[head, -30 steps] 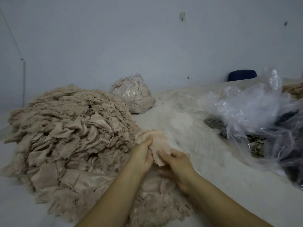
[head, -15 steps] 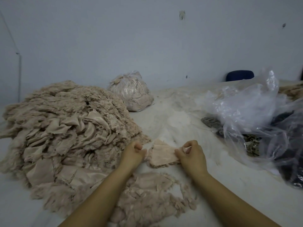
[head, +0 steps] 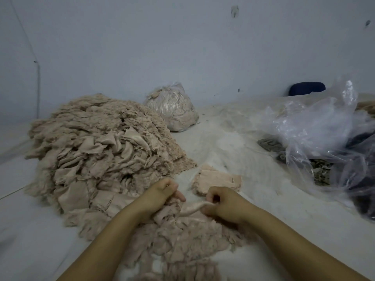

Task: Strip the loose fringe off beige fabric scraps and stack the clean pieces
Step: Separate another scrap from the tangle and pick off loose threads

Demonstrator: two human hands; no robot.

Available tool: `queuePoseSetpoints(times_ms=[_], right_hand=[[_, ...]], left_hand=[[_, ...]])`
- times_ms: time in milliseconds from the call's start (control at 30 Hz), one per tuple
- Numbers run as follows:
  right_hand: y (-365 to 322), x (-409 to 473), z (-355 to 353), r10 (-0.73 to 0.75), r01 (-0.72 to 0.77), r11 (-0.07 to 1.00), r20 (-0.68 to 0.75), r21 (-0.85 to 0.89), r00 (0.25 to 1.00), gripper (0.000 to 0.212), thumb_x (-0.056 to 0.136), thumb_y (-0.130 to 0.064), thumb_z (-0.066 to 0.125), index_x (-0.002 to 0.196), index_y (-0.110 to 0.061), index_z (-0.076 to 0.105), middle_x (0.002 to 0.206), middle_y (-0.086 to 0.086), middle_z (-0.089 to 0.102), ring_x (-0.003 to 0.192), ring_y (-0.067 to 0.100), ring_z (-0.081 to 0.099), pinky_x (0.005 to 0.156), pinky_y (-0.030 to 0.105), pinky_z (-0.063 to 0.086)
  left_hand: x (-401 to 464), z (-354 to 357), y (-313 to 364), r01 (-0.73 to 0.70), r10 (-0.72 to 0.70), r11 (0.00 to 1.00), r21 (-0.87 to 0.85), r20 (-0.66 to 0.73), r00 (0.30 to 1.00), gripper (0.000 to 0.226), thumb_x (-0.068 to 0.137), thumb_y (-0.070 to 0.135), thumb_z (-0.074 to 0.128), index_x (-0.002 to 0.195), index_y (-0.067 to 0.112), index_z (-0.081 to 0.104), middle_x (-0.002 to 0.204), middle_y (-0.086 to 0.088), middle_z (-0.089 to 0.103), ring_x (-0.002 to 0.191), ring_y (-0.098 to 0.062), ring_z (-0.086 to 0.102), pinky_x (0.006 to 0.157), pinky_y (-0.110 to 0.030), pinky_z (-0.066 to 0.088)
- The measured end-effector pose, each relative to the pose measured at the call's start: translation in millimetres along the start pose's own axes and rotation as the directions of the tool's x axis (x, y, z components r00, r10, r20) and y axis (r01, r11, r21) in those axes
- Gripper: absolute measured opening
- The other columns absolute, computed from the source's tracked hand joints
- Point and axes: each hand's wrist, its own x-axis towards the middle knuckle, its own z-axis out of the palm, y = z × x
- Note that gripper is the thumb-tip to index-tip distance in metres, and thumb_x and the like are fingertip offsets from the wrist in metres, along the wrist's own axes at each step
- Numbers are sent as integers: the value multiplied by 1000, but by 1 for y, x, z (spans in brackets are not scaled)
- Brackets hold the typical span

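Note:
A big heap of beige fabric scraps (head: 97, 151) with frayed edges covers the left of the white table (head: 233, 142). A small flat stack of beige pieces (head: 218, 178) lies just beyond my hands. A low mound of fringed scraps (head: 178, 240) spreads between my forearms. My left hand (head: 162, 192) grips a bunched beige scrap (head: 190, 208) at its left end. My right hand (head: 221, 203) pinches the same scrap's other end, which stretches into a narrow strip between the two hands.
A tied clear bag stuffed with beige scraps (head: 172, 107) stands at the back by the wall. Crumpled clear plastic bags (head: 316, 130) with grey and dark fabric (head: 272, 145) fill the right side. A dark blue chair back (head: 307, 88) shows behind the table.
The piece my hands held half a second ago now lies flat on the small stack. Both hands have dropped back to the near mound and taken hold of another scrap.

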Motion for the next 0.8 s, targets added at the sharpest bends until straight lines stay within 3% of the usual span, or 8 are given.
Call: queuePoseSetpoints(times_ms=[67, 167, 300, 467, 600, 700, 767, 800], right_hand=[[-4, -5, -3, 44, -44, 954, 7, 297, 999, 26, 75, -28, 79, 79, -25, 54, 74, -5, 57, 58, 0, 52, 52, 16, 41], [-11, -8, 1, 111, -185, 862, 180, 472, 977, 50, 65, -42, 85, 102, -21, 60, 101, 1, 66, 90, 11, 65, 78, 26, 53], [-20, -6, 12, 51, -57, 734, 28, 677, 998, 12, 87, -21, 69, 78, -14, 72, 76, 9, 69, 67, 22, 64, 60, 33, 52], [-14, -3, 13, 115, 184, 702, -365, 688, 924, 16, 91, -15, 63, 76, -16, 70, 67, -3, 69, 61, 8, 64, 56, 20, 51], [1, -4, 7, 217, 201, 614, -408, 763, 887, 14, 90, -19, 64, 84, -11, 73, 79, 5, 73, 73, 18, 68, 73, 33, 54], [4, -6, 4, 189, 190, 598, -368, 779, 910, 12, 88, -21, 67, 84, -14, 76, 83, 8, 75, 76, 20, 70, 75, 34, 55], [1, -7, 6, 133, 213, 581, -349, 786, 927, 10, 87, -21, 68, 85, -14, 75, 80, 7, 75, 73, 18, 69, 68, 30, 54], [-3, -8, 8, 114, 214, 562, -331, 799, 937, 10, 86, -21, 68, 83, -14, 75, 77, 6, 74, 70, 18, 69, 64, 29, 53]], left_hand=[[-6, 2, -1, -60, 54, 997, 54, 113, 992, 25, 87, 35, 62, 89, 11, 57, 65, 14, 63, 54, 1, 48, 54, -15, 39], [-9, 14, -7, -173, 166, 984, 40, 141, 976, 5, 90, 14, 63, 87, 18, 62, 64, 13, 60, 59, 0, 52, 56, -14, 40], [-14, 22, -8, -214, 217, 973, -80, 18, 976, 3, 93, 16, 57, 94, 15, 58, 66, 12, 62, 62, -3, 55, 57, -16, 43], [-19, 14, -16, -177, 175, 984, -32, -39, 984, 23, 96, 21, 52, 84, 6, 65, 73, -5, 56, 67, -15, 50, 64, -27, 40], [-22, 10, -21, -202, 206, 977, 61, -57, 977, 33, 95, 26, 52, 65, 27, 66, 66, 11, 61, 65, -2, 56, 68, -15, 45], [-23, 9, -21, -173, 168, 983, 64, 79, 983, 46, 82, 49, 58, 44, 25, 48, 46, 13, 39, 44, -5, 36, 59, -20, 44], [-23, 13, -14, -166, 157, 982, 93, 92, 983, 39, 74, 61, 64, 61, 24, 64, 58, 9, 55, 52, -7, 48, 58, -22, 43], [-21, 17, -9, -167, 158, 983, 78, 111, 981, 40, 72, 62, 68, 83, 24, 71, 77, 10, 68, 68, -6, 62, 66, -21, 48]])
